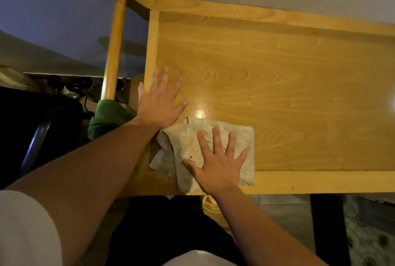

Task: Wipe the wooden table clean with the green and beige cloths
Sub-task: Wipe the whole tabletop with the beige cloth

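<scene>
We press the beige cloth [215,150] flat with our right hand [218,163]; left hand [160,103] rests spread on the table [277,77]. Green cloth [106,118] hangs unused at left; most of the surface looks unwiped.

**A:** so what's the surface here?

**B:** light wooden table [277,77], glossy top with strong grain and a raised frame round the edges. There's a bright glare spot near the middle-left.

**A:** anything sitting on it?

**B:** a beige cloth [243,137], crumpled and folded over itself, at the near-left corner. It laps over the near frame rail. The right hand [218,163] is pressed flat on it, fingers spread.

**A:** and the other one?

**B:** the left hand [159,103] lies palm-down on bare wood just beyond the cloth, by the left rail. A green cloth [106,118] is bunched off the table's left edge; can't tell if it touches.
</scene>
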Motion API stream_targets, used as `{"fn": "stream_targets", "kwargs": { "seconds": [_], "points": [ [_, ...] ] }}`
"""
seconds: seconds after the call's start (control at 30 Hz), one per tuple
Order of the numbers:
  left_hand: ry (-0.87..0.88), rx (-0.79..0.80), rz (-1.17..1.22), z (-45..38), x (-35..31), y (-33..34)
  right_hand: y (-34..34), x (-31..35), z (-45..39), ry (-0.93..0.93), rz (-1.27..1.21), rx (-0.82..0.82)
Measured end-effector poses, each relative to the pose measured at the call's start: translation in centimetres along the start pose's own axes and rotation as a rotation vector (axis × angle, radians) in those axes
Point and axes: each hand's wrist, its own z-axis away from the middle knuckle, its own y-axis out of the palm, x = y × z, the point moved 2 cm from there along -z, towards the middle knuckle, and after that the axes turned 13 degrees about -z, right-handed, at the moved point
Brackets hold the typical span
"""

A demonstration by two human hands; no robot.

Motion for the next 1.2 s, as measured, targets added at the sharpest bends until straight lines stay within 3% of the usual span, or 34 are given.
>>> {"fn": "stream_targets", "kwargs": {
  "seconds": [0.2, 0.33, 0.5, 0.73, 1.2],
  "points": [
    [-0.004, 0.064, -0.018, -0.4, 0.0, 0.1, -2.0, -0.6, -5.2, 0.011, -0.019, -0.02],
    [0.008, 0.026, -0.046, -0.3, 0.0, -0.2, -4.4, -0.4, -11.6, -0.003, -0.032, -0.068],
    [0.036, 0.031, 0.097, -0.4, 0.3, -0.1, -6.7, 0.1, -18.7, -0.031, 0.003, -0.088],
    [0.0, 0.001, 0.054, -0.4, 0.0, 0.5, -10.3, 1.7, -28.5, -0.066, 0.008, -0.123],
    [0.006, -0.046, 0.022, -0.1, 0.0, 0.4, -14.8, 4.7, -39.1, -0.087, 0.045, -0.157]
  ]
}}
